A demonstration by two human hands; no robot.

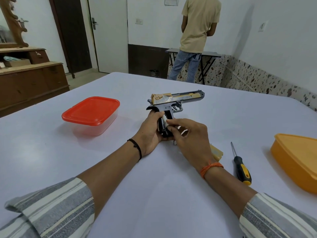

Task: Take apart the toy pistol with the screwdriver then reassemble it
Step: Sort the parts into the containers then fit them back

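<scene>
The toy pistol point(178, 100), gold slide on a dark frame, stands above the table with its barrel pointing right. My left hand point(151, 133) grips its dark handle from the left. My right hand point(190, 136) pinches a small white cylindrical part point(165, 121) against the open side of the handle. A tan grip panel point(217, 152) lies on the table just right of my right wrist, partly hidden by it. The screwdriver point(240, 166), black and yellow handled, lies on the table to the right, tip pointing away from me.
A clear container with a red lid point(92, 110) sits to the left on the white table point(51, 152). An orange container point(298, 160) lies at the right edge. A person stands at a small table point(214, 54) by the far wall.
</scene>
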